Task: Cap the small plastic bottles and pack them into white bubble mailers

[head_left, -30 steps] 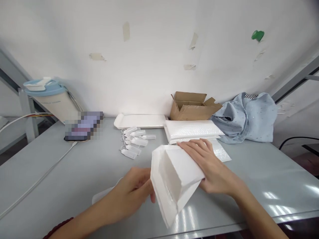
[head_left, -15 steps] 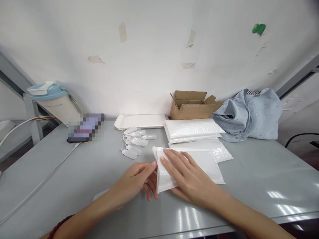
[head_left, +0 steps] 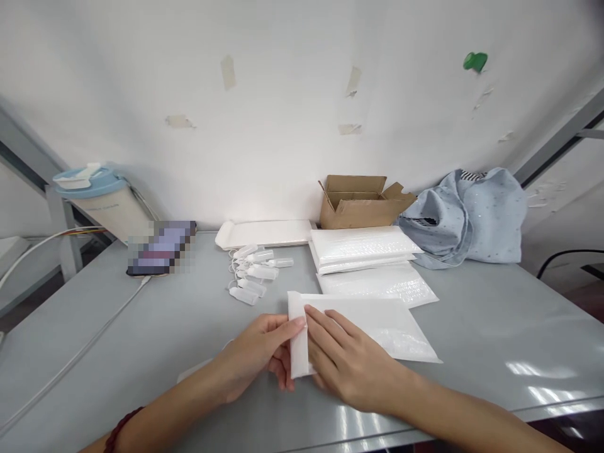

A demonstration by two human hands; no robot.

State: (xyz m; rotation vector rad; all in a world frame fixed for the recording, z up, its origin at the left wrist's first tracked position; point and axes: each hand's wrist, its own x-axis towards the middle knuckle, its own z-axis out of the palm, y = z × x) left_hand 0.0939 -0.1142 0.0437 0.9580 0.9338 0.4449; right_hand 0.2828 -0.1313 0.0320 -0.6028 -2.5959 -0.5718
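A white padded envelope (head_left: 382, 321) lies near the front of the table, its flap folded over at the left end. My left hand (head_left: 274, 349) pinches that flap end, thumb on top and fingers curled beneath. Across the envelope's upper face rests my right hand (head_left: 352, 358), fingers stretched and close together, their tips beside the flap's edge; its thumb is mostly hidden underneath. Just beyond my hands is a heap of several small clear plastic bottles (head_left: 262, 272) with white loops. More white padded envelopes (head_left: 365, 245) are piled behind the one I hold.
At the back stand an open cardboard box (head_left: 363, 211) and a flat white envelope (head_left: 271, 233). A light blue cloth bag (head_left: 491, 220) sits at the right. On the left are a phone (head_left: 163, 248) with a white cable (head_left: 89, 346) and a blue-lidded tumbler (head_left: 108, 201).
The envelope's flap has come down flat over its left end. My left thumb now presses on top of it. The envelope and my right hand sit slightly lower in view.
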